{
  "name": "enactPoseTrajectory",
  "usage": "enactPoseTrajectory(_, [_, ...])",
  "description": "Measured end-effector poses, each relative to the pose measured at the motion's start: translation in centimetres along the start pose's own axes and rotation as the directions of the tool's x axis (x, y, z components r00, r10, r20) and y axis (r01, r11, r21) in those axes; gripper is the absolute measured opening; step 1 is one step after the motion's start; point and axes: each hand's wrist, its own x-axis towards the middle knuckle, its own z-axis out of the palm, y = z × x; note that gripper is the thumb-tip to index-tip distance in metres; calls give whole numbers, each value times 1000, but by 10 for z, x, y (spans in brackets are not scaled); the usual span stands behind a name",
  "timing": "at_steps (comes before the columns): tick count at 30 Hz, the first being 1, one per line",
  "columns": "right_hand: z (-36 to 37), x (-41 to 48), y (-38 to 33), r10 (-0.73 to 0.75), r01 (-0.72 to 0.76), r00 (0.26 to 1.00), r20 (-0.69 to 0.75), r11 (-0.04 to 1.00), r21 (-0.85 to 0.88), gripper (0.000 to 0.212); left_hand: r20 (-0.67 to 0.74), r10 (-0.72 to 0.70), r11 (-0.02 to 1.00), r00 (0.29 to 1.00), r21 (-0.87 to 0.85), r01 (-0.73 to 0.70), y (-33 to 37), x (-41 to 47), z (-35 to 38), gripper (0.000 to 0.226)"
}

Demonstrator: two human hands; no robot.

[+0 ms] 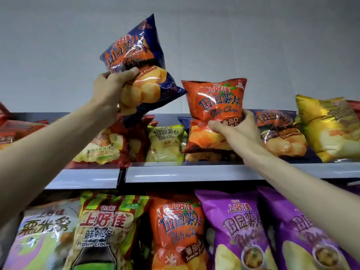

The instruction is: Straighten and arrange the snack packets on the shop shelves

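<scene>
My left hand (111,88) grips a dark blue chip packet (140,61) and holds it tilted in the air above the top shelf. My right hand (237,129) grips an orange tomato chip packet (216,106) by its lower half, upright over the middle of the top shelf (194,172). Under and around it lie a small yellow packet (165,143), a red packet (113,145), another dark blue packet (280,133) and a gold packet (331,125), leaning at different angles.
On the lower shelf stand larger packets: a prawn cracker bag (105,227), an orange tomato chip bag (177,228) and two purple bags (241,228). More red packets (11,129) lie at the far left of the top shelf. A plain grey wall rises behind.
</scene>
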Motion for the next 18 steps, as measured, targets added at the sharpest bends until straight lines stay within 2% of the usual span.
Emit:
enactPoseTrajectory(4, [51, -14, -8, 34, -32, 995, 94, 999, -27, 102, -11, 95, 995, 995, 42, -94, 14, -2, -31, 90])
enactPoseTrajectory(6, [75, -18, -12, 74, -67, 987, 142, 996, -54, 111, -21, 125, 990, 992, 71, -123, 20, -4, -44, 98])
enactPoseTrajectory(10, [112, -22, -21, 147, -119, 958, 245, 985, -127, 136, -34, 155, 980, 987, 134, -149, 26, -9, -61, 91])
enactPoseTrajectory(15, [134, -24, -22, 167, -97, 941, 295, 967, -237, 145, 9, 170, 973, 985, 158, -169, 30, -19, -62, 93])
enactPoseTrajectory(18, [131, -22, -21, 169, -70, 910, 377, 962, -263, 149, 45, 177, 967, 983, 175, -183, 29, -29, -48, 90])
